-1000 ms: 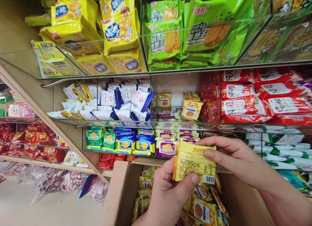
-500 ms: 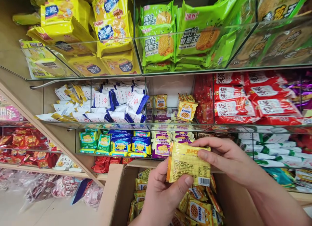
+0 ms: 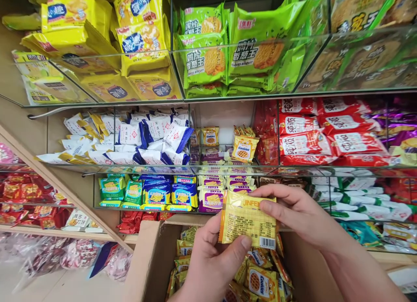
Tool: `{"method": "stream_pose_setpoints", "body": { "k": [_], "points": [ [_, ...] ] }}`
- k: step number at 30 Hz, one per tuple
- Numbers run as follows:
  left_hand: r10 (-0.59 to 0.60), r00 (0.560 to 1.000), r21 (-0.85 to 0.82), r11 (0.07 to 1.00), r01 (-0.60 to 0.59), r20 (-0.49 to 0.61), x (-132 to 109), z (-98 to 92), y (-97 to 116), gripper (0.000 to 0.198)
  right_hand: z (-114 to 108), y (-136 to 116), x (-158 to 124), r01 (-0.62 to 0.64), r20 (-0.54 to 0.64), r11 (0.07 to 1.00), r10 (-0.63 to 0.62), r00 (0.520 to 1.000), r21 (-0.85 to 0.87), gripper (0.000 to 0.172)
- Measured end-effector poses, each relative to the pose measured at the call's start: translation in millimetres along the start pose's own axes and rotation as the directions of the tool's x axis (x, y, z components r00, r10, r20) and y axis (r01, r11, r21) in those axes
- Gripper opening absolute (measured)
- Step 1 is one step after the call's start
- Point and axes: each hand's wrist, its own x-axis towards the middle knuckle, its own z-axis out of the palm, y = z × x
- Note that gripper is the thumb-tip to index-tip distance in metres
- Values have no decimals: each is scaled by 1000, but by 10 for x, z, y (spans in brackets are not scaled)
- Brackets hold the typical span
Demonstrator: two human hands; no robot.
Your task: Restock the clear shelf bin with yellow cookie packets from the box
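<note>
Snack shop wall, glass shelves crammed with biscuit bags; open cardboard box of loose cookie packs below. One yellow cookie packet is held above the box, barcode side to camera. Left hand is closed on its lower edge, thumb on the face; right hand pinches the top right corner, fingers curled. Risk: glossy film plus light edge grips, so it could slip back into the box; a harder squeeze may crack the biscuits
</note>
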Motion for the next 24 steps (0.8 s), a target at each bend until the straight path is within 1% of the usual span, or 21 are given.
{"method": "stream_pose_setpoints", "body": {
  "k": [5, 7, 10, 16, 18, 24],
  "points": [
    [-47, 999, -56, 997, 47, -2, 9, -15, -4, 29, -15, 54, 32, 31, -7, 1000, -31, 999, -3, 25],
    [-71, 997, -73, 995, 71, 5, 14, -25, -11, 29, -20, 71, 39, 25, 4, 1000, -25, 1000, 9, 25],
    [-74, 997, -81, 994, 74, 7, 20, -37, -20, 29, -24, 92, 42, 13, 12, 999, -13, 1000, 30, 25],
    [-108, 993, -82, 991, 105, -36, 25, -50, -30, 29, -4, 109, 60, 18, -24, 999, -17, 1000, 41, 27],
    [-116, 993, -96, 989, 112, -35, 25, -68, -40, 29, 7, 106, 70, 13, -36, 998, -11, 999, 56, 28],
    [-121, 988, -82, 988, 129, 91, 31, -161, -84, 30, 4, 131, 76, -12, -31, 997, 14, 999, 70, 28]
  ]
}}
